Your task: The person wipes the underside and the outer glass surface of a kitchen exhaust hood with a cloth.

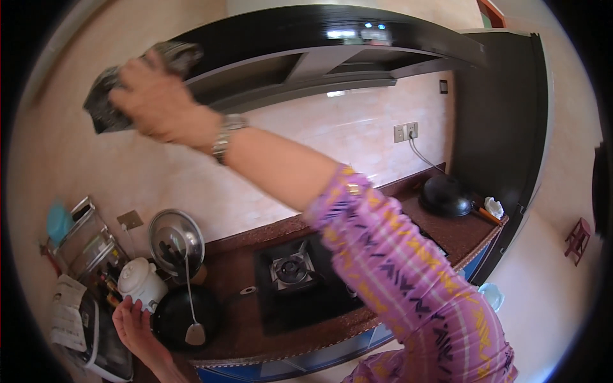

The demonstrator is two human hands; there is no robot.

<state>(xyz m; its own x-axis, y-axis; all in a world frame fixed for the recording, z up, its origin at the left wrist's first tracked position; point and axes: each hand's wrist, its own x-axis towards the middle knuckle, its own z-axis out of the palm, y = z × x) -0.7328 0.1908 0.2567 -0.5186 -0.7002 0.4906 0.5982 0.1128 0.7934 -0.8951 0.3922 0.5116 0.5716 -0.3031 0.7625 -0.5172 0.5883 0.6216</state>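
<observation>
Up at the left end of the black range hood (268, 36), my right hand (158, 98) grips a dark, crumpled cloth (107, 103). The cloth bunches around my fingers and lies against the hood's end; the hand looks blurred. Lower left, my left hand (136, 330) is raised with nothing in it, its fingers loosely apart. Just beyond those fingers stands a small white lidded electric cooker (141, 282). Beside them is a black wok (167, 321) with a metal spatula (195, 333) resting in it.
A glass lid (176, 242) leans on the wall behind the wok. The gas hob (292, 270) is set in the brown counter (230, 330). Another black pan (445, 195) sits at the right, near a tall dark cabinet (498, 129). A larger appliance (107, 335) stands lower left.
</observation>
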